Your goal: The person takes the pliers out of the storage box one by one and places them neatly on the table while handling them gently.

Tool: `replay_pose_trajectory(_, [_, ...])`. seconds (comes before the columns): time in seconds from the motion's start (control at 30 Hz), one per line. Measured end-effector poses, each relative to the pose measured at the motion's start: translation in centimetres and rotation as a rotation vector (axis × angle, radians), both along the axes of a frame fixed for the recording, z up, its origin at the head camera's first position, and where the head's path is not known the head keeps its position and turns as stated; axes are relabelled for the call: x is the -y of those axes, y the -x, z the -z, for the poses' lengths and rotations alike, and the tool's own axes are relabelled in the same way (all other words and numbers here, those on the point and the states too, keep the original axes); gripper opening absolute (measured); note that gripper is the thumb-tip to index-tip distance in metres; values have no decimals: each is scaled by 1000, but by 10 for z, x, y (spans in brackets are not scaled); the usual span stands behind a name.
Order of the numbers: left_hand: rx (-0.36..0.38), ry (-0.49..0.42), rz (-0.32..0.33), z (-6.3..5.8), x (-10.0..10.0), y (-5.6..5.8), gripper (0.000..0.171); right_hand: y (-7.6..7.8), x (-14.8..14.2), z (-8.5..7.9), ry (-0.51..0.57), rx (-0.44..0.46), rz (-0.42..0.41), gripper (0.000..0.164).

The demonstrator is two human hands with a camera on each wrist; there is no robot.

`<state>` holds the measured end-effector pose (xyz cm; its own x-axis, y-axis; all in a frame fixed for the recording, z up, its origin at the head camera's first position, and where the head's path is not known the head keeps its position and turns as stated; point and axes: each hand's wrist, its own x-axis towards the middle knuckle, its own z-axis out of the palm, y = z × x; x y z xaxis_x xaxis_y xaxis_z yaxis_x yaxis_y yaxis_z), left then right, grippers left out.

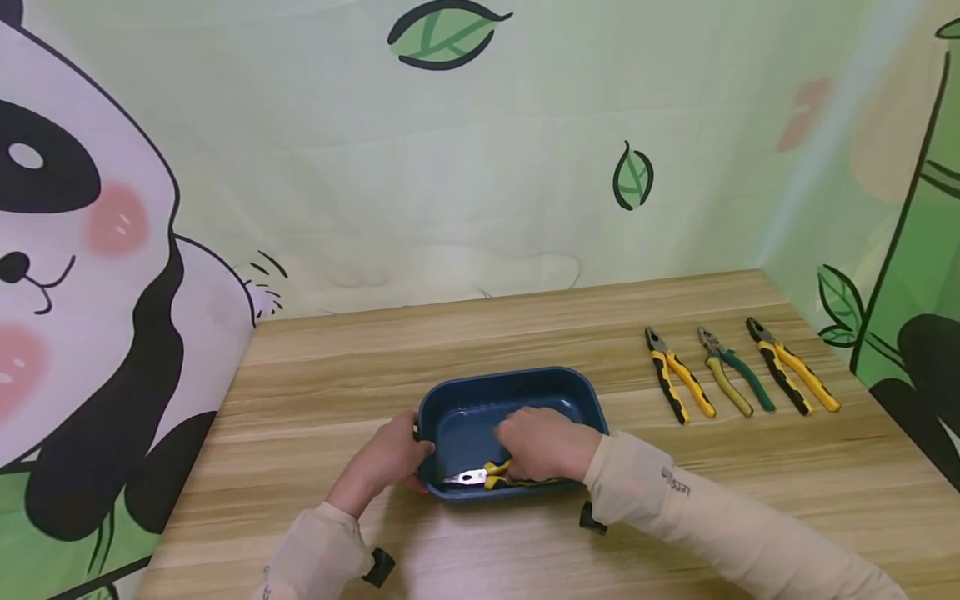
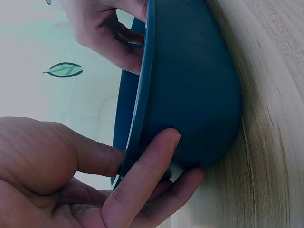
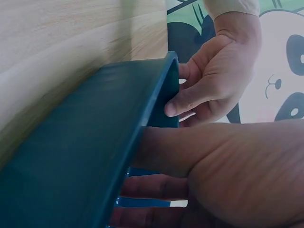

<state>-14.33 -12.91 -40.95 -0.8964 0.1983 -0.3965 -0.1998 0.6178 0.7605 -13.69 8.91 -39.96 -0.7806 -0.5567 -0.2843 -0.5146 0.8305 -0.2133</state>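
Observation:
A dark blue rectangular basin (image 1: 513, 377) rests on the wooden table. My left hand (image 1: 392, 452) grips its left end, thumb over the rim and fingers against the outer wall, as the left wrist view shows. Inside the basin, along its near wall, lie long-nose pliers (image 1: 474, 477) with yellow and black handles, their bright jaws pointing left. My right hand (image 1: 546, 443) reaches down over the near side and holds these pliers by the handles. In the right wrist view the basin wall (image 3: 90, 137) hides the right fingertips and the pliers.
At the right of the table, three pliers lie in a row: combination pliers with yellow-black handles (image 1: 666, 371), pliers with green and olive handles (image 1: 727, 371), and another yellow-black pair (image 1: 787, 362). A printed panda backdrop (image 1: 480, 167) stands behind the table's far edge.

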Motion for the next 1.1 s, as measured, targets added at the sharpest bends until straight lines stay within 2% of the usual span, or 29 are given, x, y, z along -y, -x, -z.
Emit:
replay_pose_trajectory(0.4, [2, 7, -2, 2, 0, 1, 41, -1, -1, 9, 1, 30, 18, 23])
replay_pose_trajectory(1.1, [16, 35, -3, 1, 0, 1, 44, 0, 2, 18, -20, 10, 50, 24])
